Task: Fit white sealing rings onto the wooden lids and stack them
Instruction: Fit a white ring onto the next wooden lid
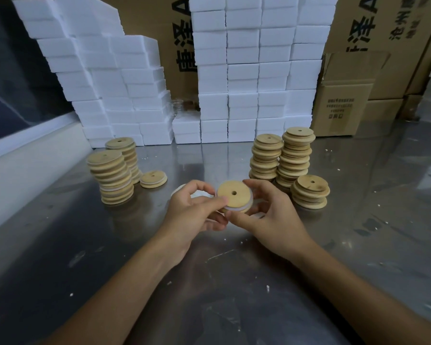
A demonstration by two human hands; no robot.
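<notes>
Both hands, the left hand (194, 207) and the right hand (271, 215), hold one wooden lid (234, 196) and push its white ring (244, 209) on. Ringed stacks (112, 180) stand left; many bare lids (281, 158) wait right.

Soft light from above is shining on the desk (358, 185), making pale glare. The corners are looking dark, and the edges are bending outward.

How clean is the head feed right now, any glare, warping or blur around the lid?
Head view: the steel table throws soft reflections, wide-angle bending bows the foam boxes at the edges, and corners darken; the wooden lid held by the left hand and right hand is sharp.
</notes>
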